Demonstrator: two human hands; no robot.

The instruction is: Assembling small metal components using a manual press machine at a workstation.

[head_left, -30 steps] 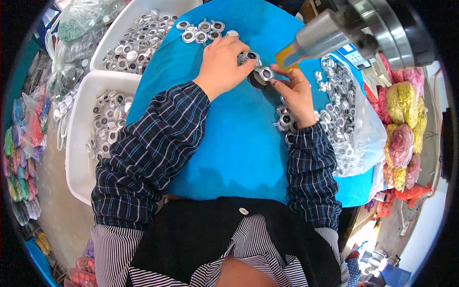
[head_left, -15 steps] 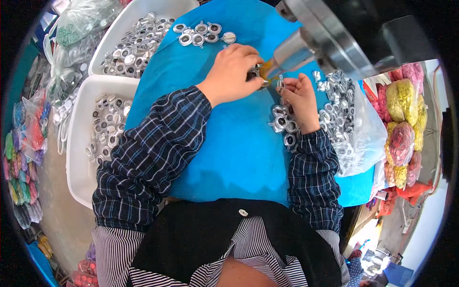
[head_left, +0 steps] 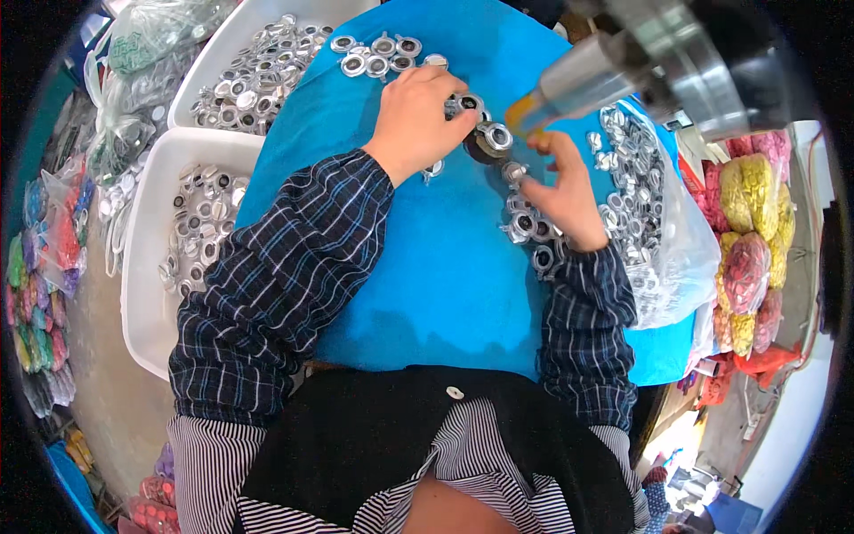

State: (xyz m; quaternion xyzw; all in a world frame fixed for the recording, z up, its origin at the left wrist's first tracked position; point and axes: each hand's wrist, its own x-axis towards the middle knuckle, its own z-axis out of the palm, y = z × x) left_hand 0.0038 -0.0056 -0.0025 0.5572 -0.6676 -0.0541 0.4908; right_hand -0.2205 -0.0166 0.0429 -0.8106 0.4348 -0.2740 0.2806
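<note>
My left hand (head_left: 415, 114) is closed, with thumb and fingers around a small round silver piece (head_left: 467, 107) with a dark centre. Beside it, a silver ring-shaped piece (head_left: 499, 136) rests on a dark round base (head_left: 480, 149) under the press. The press head (head_left: 578, 80), metal with a yellow tip, is above and to the right, apart from that piece. My right hand (head_left: 569, 196) is open, thumb and forefinger spread. A small pile of silver pieces (head_left: 523, 224) lies by its thumb.
More silver pieces sit in a group (head_left: 377, 65) at the far left of the blue cloth (head_left: 427, 285). Two white tubs (head_left: 147, 222) hold many more at left. On the right, a clear plastic bag (head_left: 672, 267) has pieces spilling from it. Coloured bundles hang beyond.
The press head has lifted and shifted right, exposing the ring-shaped piece on the base. My left hand has drawn back slightly left; my right hand's fingers have spread.
</note>
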